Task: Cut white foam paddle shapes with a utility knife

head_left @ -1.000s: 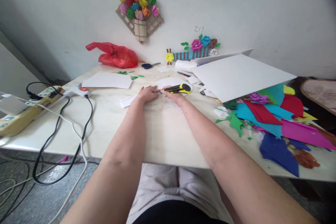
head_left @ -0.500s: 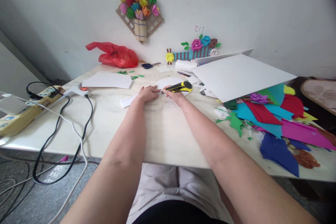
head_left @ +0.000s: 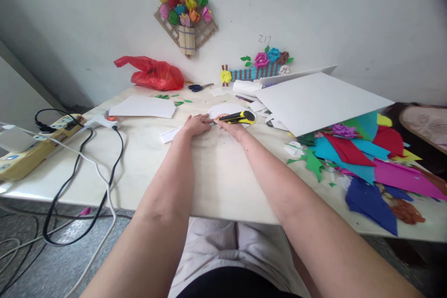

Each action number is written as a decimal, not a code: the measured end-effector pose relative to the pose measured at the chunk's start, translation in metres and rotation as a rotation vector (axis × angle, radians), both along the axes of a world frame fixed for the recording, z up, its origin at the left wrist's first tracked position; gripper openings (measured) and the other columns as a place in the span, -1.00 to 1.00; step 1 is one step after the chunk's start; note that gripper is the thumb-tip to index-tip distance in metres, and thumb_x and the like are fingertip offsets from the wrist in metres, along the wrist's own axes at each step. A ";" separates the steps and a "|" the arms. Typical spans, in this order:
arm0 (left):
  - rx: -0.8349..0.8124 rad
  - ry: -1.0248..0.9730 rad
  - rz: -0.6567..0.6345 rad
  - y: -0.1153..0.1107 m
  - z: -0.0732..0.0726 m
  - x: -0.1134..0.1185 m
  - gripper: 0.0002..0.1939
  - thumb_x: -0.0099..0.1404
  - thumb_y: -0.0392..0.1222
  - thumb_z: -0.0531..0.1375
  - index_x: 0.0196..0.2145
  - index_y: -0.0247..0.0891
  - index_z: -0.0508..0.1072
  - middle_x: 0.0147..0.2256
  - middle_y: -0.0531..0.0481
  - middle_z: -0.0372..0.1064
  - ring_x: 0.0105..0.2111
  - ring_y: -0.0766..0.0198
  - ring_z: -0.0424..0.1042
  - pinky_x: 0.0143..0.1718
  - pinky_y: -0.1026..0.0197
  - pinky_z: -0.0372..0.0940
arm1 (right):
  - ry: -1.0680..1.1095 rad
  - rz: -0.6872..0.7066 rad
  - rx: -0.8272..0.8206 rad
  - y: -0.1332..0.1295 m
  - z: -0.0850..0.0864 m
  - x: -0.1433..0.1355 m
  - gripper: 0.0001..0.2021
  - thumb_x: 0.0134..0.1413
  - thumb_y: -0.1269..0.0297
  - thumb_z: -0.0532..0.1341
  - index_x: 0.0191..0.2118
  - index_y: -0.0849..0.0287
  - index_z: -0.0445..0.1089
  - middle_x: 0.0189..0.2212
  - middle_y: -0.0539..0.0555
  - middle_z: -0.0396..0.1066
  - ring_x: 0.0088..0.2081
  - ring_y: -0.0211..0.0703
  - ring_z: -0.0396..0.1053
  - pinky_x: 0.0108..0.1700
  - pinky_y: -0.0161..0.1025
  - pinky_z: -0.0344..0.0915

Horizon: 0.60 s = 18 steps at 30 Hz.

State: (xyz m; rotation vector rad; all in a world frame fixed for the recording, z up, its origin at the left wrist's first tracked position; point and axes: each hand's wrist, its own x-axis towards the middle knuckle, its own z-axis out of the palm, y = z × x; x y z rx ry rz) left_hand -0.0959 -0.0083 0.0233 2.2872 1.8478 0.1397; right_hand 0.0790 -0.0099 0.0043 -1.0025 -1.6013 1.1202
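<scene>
My right hand (head_left: 227, 125) is closed around a yellow and black utility knife (head_left: 239, 117), its tip end pointing left toward my other hand. Flat on the table, my left hand (head_left: 197, 124) has its fingers stretched out to the right, close to the knife's tip. Under and behind both hands lies a white piece of board (head_left: 220, 108), partly covered by them. A narrow white strip (head_left: 169, 135) sticks out to the left of my left wrist. The blade and the cut edge are too small to make out.
A large white board (head_left: 321, 102) rests at the right over coloured paper scraps (head_left: 352, 158). Another white piece (head_left: 143, 106), scissors (head_left: 199, 87) and a red plastic bag (head_left: 157, 74) lie farther back. A power strip (head_left: 42, 149) with loose cables occupies the left side.
The utility knife has rolled slightly in my right hand, showing more of its black side. My left hand has stayed in place.
</scene>
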 end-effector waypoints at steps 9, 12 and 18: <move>0.000 -0.011 -0.003 0.001 0.000 -0.001 -0.43 0.23 -0.01 0.05 0.21 0.20 0.29 0.34 0.27 -0.05 0.34 0.11 -0.05 0.33 -0.11 -0.23 | -0.002 0.018 0.007 0.004 -0.004 -0.001 -0.88 -0.07 0.24 0.28 -0.36 0.12 0.39 -0.48 -0.07 0.31 -0.42 -0.28 0.22 -0.21 -0.19 0.25; 0.000 -0.011 -0.002 0.000 0.001 -0.001 -0.43 0.23 -0.02 0.06 0.21 0.19 0.29 0.34 0.27 -0.05 0.34 0.11 -0.05 0.33 -0.10 -0.23 | -0.018 0.005 0.015 0.002 -0.002 0.000 -0.88 -0.07 0.23 0.27 -0.36 0.12 0.39 -0.50 -0.07 0.30 -0.44 -0.28 0.21 -0.21 -0.18 0.24; -0.002 0.012 0.008 -0.003 0.003 0.001 -0.44 0.24 0.00 0.05 0.21 0.19 0.29 0.34 0.28 -0.06 0.34 0.11 -0.05 0.34 -0.08 -0.23 | -0.023 -0.028 0.002 0.001 -0.001 0.001 -0.87 -0.08 0.22 0.27 -0.38 0.12 0.37 -0.53 -0.07 0.31 -0.44 -0.26 0.21 -0.25 -0.19 0.25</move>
